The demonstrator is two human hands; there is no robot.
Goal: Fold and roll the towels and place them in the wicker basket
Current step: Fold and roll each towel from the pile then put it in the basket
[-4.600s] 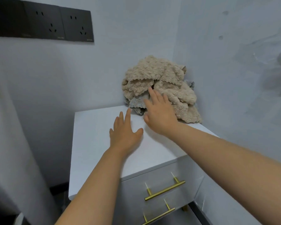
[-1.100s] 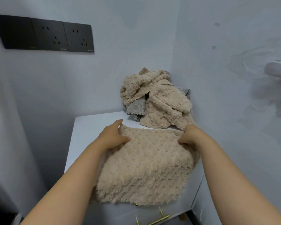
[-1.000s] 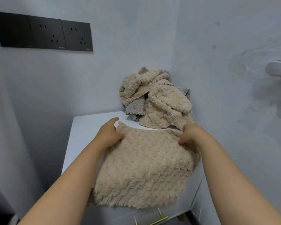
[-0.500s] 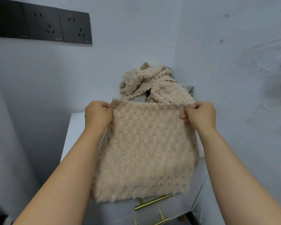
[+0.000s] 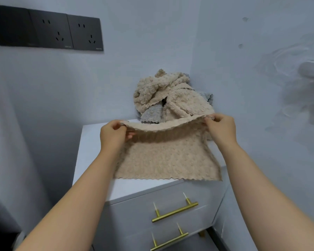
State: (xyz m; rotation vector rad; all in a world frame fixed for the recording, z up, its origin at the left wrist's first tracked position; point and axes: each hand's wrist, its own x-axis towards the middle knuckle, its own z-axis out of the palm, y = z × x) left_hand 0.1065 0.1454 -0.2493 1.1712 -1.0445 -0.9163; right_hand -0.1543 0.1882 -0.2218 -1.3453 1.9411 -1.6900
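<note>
A beige bobbled towel [image 5: 167, 156] hangs stretched between my two hands above the white cabinet top [image 5: 94, 142]. My left hand [image 5: 113, 134] pinches its upper left corner and my right hand [image 5: 220, 126] pinches its upper right corner. The towel's scalloped lower edge lies on the cabinet top near the front edge. Behind it, in the corner, sits a heap of beige and grey towels [image 5: 169, 98]. No wicker basket is in view.
The cabinet stands in a wall corner, with walls close at the back and right. Two drawers with brass handles [image 5: 174, 211] face me below. Black wall sockets [image 5: 49, 31] hang at upper left. A pale fixture [image 5: 311, 69] sticks out from the right wall.
Both hands took the towel's far corners, lifted it upright off the cabinet, then moved it forward so its lower edge now lies back on the top.
</note>
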